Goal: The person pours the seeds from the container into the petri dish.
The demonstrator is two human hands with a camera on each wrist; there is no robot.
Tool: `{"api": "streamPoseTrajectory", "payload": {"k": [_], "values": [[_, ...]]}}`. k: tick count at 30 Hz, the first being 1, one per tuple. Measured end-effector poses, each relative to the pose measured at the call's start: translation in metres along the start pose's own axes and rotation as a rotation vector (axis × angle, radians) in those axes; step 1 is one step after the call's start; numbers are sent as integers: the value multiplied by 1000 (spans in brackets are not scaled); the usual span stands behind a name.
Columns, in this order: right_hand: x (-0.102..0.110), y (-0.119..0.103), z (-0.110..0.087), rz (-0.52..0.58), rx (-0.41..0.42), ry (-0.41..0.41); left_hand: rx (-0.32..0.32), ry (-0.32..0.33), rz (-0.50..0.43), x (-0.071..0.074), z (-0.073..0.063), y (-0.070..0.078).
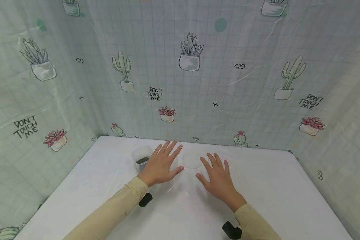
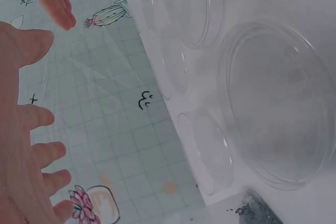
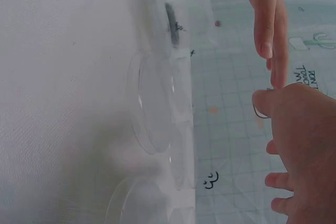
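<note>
My left hand (image 1: 160, 166) hovers over the white table with its fingers straight and spread, holding nothing. To its right, my right hand (image 1: 218, 180) is held the same way, also holding nothing. Below them lie several clear round lidded-looking dishes, like petri dishes. One dish (image 1: 192, 161) shows between the hands in the head view. The left wrist view has a large dish (image 2: 278, 103) up close, and the right wrist view shows another dish (image 3: 153, 103). Beside my left hand stands a clear plastic container (image 1: 139, 153) with dark fine material in it, partly hidden by that hand.
A white-covered table (image 1: 273, 193) spreads under both hands. Around its back and sides hangs a pale green sheet (image 1: 168, 66) printed with cacti. Smaller clear dishes (image 2: 212, 150) sit near the table's far edge.
</note>
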State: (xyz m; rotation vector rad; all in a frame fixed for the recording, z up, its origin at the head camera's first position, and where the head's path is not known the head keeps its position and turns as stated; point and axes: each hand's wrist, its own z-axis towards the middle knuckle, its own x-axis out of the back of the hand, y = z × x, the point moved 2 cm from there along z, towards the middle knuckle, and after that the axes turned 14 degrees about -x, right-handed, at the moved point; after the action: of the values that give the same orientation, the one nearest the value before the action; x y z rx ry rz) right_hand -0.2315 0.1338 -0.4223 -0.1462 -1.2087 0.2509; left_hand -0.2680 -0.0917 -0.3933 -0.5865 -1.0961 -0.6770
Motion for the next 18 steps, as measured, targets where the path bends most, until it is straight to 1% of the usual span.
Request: {"api": "streamPoseTrajectory", "payload": {"k": [6, 13, 18], "values": [[-2, -1, 0, 9, -1, -3, 6, 5, 2, 0, -2, -2], [-4, -1, 0, 10, -3, 6, 27, -11, -10, -2, -4, -6], [-7, -1, 2, 9, 2, 12, 37, -2, 1, -3, -6, -10]]}}
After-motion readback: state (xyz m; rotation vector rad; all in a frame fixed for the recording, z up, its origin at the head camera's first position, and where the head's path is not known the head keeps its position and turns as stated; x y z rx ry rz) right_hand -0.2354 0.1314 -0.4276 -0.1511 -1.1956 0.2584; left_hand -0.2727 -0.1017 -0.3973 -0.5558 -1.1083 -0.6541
